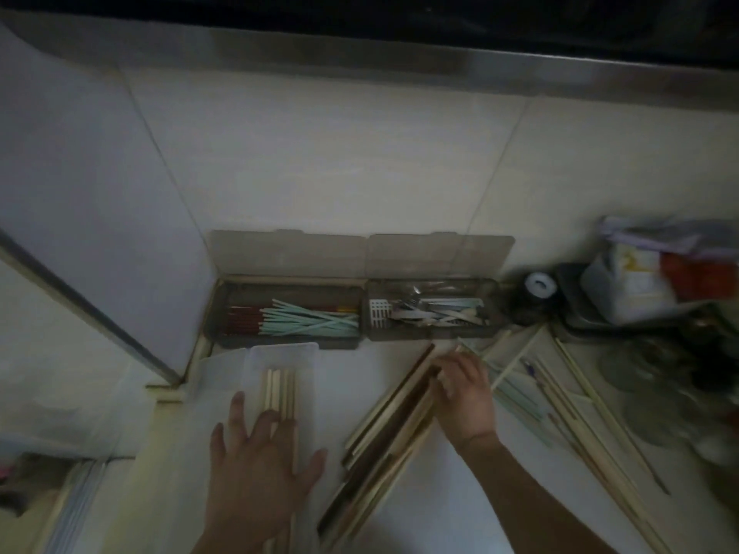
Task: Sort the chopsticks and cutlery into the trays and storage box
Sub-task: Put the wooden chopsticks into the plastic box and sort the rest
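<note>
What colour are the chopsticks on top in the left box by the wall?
Pale mint green chopsticks, seen in the head view.

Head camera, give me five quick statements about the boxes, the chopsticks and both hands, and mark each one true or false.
1. Both boxes at the wall have their lids open. True: the left box and right box both do.
2. The green chopsticks lie in the right box. False: they are in the left box.
3. The left hand lies flat on light chopsticks in the clear tray. True.
4. The right hand is idle. False: its fingers are on the chopstick pile.
5. The right box holds only red chopsticks. False: it holds metal cutlery.
</note>
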A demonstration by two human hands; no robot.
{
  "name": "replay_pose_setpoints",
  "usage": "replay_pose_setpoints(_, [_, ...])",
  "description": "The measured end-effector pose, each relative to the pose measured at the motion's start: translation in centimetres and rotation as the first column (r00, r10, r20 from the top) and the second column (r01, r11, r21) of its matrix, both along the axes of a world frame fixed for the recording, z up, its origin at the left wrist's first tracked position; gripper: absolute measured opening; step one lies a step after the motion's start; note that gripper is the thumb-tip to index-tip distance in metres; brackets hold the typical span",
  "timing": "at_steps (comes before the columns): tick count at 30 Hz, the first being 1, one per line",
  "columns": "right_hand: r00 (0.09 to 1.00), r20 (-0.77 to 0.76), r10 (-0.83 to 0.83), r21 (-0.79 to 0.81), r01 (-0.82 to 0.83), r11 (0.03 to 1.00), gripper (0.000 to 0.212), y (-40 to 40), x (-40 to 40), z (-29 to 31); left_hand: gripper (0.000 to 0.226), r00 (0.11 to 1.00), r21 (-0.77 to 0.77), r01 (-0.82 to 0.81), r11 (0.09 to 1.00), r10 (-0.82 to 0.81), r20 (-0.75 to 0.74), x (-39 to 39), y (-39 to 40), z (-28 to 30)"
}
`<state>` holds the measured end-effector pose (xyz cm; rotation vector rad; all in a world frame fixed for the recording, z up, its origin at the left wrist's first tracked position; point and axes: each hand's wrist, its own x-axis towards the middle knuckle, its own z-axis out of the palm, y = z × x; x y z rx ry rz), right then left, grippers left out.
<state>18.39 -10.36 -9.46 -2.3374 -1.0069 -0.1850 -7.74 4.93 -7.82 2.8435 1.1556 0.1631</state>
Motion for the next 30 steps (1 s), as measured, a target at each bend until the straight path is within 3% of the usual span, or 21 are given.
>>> replay_pose_setpoints(4, [0.952,-0.034,-0.303,-0.320,0.277,0.906,0.031,-9.3,1.4,-1.1,0.064,1.000,0.020,0.000,1.000,0.000,0.002,-0.1,-0.1,-0.2])
replay_pose_setpoints(7, [0.908,-0.045,-0.416,-0.539,0.328,0.776,0.033,-13.3,2.0,-1.6,0.065,0.999,0.028,0.000,1.000,-0.002,0.039,-0.1,-0.3,-0.2])
replay_pose_setpoints(12, [0.910,-0.008,-0.415,-0.499,0.356,0.790,0.037,-14.9,0.2,-2.1,0.065,1.000,0.037,-0.008,0.999,0.007,0.031,-0.2,-0.3,-0.2])
replay_pose_setpoints(20, [0.899,-0.105,-0.426,-0.414,0.350,0.840,0.045,-14.9,-0.2,-2.7,0.062,1.000,0.045,-0.017,0.999,0.017,-0.013,-0.1,-0.2,-0.2])
replay_pose_setpoints(24, [0.880,-0.106,-0.463,-0.491,0.359,0.794,0.021,-14.6,0.6,-2.3,0.063,1.000,0.044,-0.018,0.999,0.018,0.000,-0.1,-0.2,-0.3])
replay_pose_setpoints(27, [0.876,-0.081,-0.476,-0.545,0.361,0.757,0.018,-14.2,0.4,-1.6,0.064,1.000,0.040,-0.020,0.999,0.020,0.000,-0.1,-0.2,-0.4])
replay_pose_setpoints(30, [0.846,-0.161,-0.508,-0.464,0.390,0.796,0.008,-14.8,-0.1,-1.4,0.065,0.999,0.036,-0.025,0.999,0.026,-0.023,-0.1,-0.1,-0.6])
